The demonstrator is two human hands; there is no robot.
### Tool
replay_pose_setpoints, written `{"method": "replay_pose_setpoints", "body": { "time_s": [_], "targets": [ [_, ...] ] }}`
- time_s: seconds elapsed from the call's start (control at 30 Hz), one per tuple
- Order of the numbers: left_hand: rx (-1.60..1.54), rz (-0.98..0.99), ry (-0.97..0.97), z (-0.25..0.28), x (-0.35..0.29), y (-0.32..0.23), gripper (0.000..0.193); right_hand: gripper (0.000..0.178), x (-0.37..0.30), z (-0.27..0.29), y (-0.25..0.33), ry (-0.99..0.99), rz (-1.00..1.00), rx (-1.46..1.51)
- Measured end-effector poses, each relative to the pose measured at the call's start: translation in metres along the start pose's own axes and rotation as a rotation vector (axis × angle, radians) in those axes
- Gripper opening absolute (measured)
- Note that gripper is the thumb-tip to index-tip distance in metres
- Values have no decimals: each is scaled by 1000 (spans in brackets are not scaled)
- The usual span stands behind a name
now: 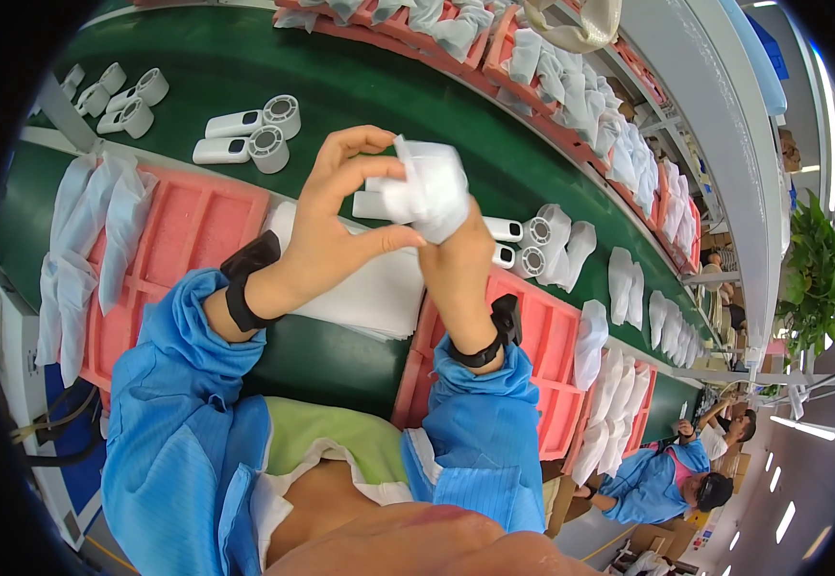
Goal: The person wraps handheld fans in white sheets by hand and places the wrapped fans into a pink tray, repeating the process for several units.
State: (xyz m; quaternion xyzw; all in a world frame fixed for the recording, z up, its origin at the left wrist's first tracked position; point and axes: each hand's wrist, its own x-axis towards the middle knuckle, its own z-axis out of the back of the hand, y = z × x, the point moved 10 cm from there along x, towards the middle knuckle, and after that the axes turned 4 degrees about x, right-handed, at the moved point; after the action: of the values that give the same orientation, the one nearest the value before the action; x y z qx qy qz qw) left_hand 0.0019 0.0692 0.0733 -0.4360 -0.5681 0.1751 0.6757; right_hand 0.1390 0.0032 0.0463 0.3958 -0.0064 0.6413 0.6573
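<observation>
Above the green bench I hold up a white bundle [436,192], a thin white sleeve blurred by motion; what is inside is hidden. My right hand [458,252] is wrapped round it from below. On the other side, the fingers and thumb of my left hand [333,197] curl about the sleeve's edge and grip it. Beneath my hands lies a stack of flat white sleeves [369,293]. White handheld fans [268,149] with round heads and small dark displays lie beyond my left hand. Two more fans [532,259] are to the right of my right hand.
Pink compartment trays [196,226] flank the stack, the left one bearing wrapped white pieces [100,226]. Another pink tray [552,346] is at my right. Trays of wrapped pieces [571,91] line the far side. A co-worker in blue [653,485] is at the lower right.
</observation>
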Motion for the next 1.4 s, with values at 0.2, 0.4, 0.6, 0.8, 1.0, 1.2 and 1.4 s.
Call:
{"method": "replay_pose_setpoints", "body": {
  "time_s": [0.2,0.4,0.6,0.8,1.0,1.2,1.4],
  "targets": [
    [361,-283,108,-11,0,-28,23,37,-1,19,3,-50,4,35],
    [138,17,-29,18,30,25,16,34,3,22,-14,226,-148,411],
    [215,185,534,-77,-19,64,19,39,31,31,-191,-80,-447,-92],
    [527,66,859,-131,-93,83,28,44,19,2,-274,291,-581,-442],
    [646,-77,793,-128,-112,95,27,44,20,111,-276,47,-539,-744],
    [590,-41,777,-128,-108,102,19,69,-34,110,-344,515,-628,-354],
    [219,346,835,-99,-85,134,11,52,1,158,-237,106,-650,-119]
  ]
}}
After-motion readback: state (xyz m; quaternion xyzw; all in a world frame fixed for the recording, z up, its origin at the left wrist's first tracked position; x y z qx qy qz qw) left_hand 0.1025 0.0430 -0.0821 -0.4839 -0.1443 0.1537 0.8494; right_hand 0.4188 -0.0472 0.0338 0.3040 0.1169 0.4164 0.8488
